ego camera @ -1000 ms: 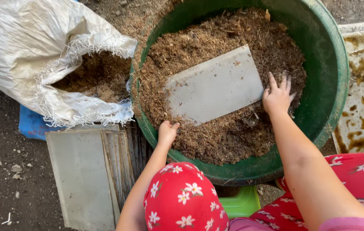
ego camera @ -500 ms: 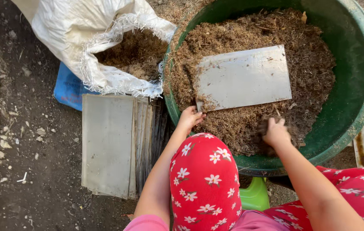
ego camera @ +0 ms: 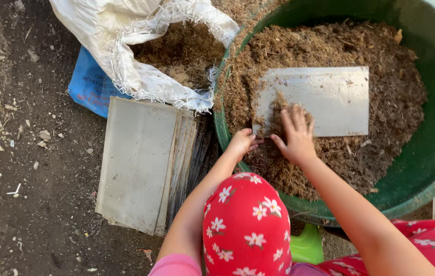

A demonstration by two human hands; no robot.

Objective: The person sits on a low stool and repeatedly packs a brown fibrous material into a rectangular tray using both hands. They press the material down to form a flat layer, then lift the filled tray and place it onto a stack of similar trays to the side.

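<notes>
A large green tub (ego camera: 434,153) holds brown fibrous material (ego camera: 391,66). On top of it lies a clear flat plastic bag (ego camera: 324,97). My left hand (ego camera: 241,143) pinches the bag's near left corner at the tub's rim. My right hand (ego camera: 295,134) lies with fingers spread over a clump of brown material at the bag's left end. My knee in red flowered cloth (ego camera: 245,230) is below the hands.
A stack of clear flat bags (ego camera: 141,163) lies on the dirt ground left of the tub. Behind it an open white woven sack (ego camera: 125,51) holds more brown material, over a blue bag (ego camera: 87,84). A green stool (ego camera: 307,245) is under me.
My right hand has moved left from the tub's near middle onto the bag's left end, carrying brown material. My left hand stays at the bag's corner. The view shifted.
</notes>
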